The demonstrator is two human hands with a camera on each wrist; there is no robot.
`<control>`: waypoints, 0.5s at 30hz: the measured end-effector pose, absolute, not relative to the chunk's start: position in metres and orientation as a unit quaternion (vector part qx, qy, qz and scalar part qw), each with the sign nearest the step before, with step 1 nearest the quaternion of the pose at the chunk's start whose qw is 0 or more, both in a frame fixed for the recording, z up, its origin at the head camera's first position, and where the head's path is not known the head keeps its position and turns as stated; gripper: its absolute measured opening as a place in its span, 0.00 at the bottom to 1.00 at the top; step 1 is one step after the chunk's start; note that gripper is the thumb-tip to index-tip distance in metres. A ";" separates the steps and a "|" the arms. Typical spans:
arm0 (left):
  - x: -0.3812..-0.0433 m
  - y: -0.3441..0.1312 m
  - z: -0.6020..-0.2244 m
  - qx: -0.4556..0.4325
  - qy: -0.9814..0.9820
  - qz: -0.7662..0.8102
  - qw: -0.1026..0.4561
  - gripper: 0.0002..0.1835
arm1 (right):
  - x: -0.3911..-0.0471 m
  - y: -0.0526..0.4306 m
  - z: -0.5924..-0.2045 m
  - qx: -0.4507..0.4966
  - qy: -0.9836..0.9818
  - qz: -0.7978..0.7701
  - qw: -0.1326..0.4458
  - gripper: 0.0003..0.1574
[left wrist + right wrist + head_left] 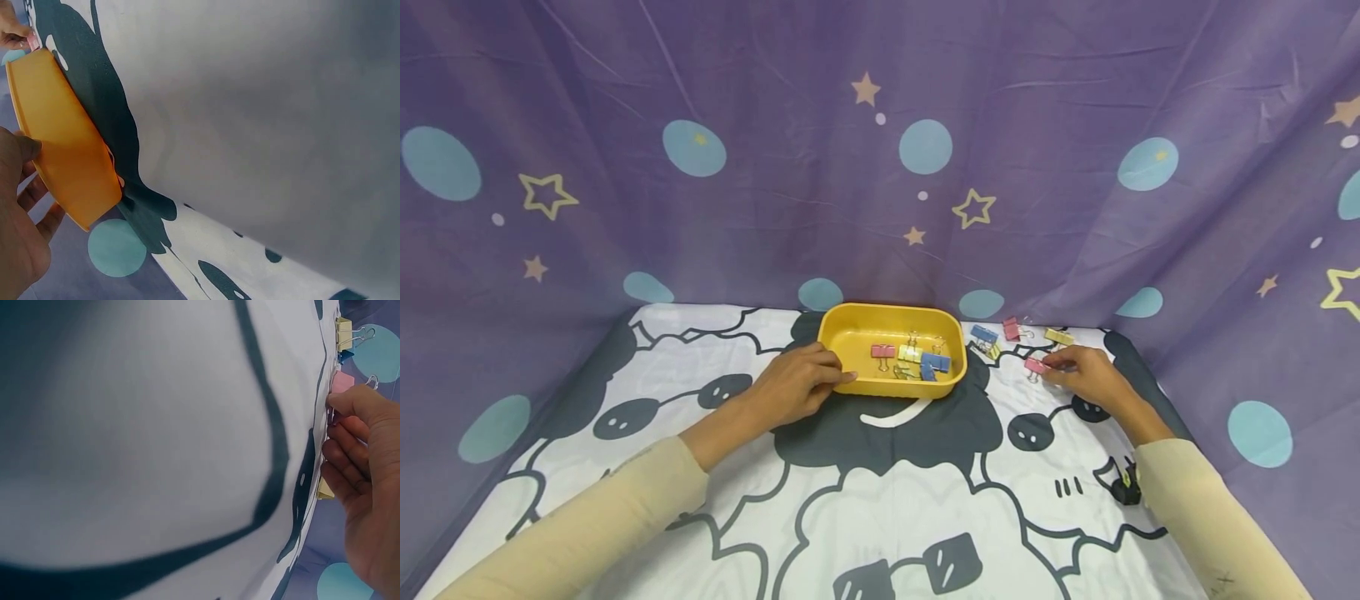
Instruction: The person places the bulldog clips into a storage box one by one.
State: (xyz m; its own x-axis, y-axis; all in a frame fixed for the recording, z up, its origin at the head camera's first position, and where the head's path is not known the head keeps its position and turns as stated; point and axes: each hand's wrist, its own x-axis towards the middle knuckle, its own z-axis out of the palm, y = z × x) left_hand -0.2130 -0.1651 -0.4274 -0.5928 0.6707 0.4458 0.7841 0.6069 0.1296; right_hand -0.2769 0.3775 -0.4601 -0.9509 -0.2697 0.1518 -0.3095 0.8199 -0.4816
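A yellow plastic tray point(891, 388) lies near the back of the cloth. Inside it are binder clips: a pink one point(883, 351), a yellow one point(910, 354) and blue ones point(936, 362). My left hand point(801, 383) holds the tray's left end, thumb at the near rim; in the left wrist view its fingers spread along the orange-looking tray wall point(65, 137). To the right of the tray, my right hand point(1086, 377) pinches a pink binder clip point(1036, 366) at the cloth. The fingers partly cover this clip in the right wrist view.
Loose binder clips lie around the right hand: a blue one point(983, 334), another pink one point(1011, 328) and a yellow one point(1059, 337). A purple curtain point(880, 250) with stars and dots rises behind the cloth point(737, 467), which has a cartoon sheep print.
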 end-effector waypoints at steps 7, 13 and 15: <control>-0.213 -0.165 -0.427 -0.415 -0.877 -0.161 0.179 0.19 | -0.275 0.379 -0.461 0.143 -0.951 0.265 0.063 0.19; -0.213 -0.165 -0.427 -0.415 -0.877 -0.162 0.180 0.18 | -0.272 0.377 -0.457 0.130 -0.950 0.274 0.071 0.20; -0.212 -0.165 -0.427 -0.415 -0.877 -0.162 0.182 0.18 | -0.271 0.376 -0.456 0.128 -0.950 0.274 0.073 0.20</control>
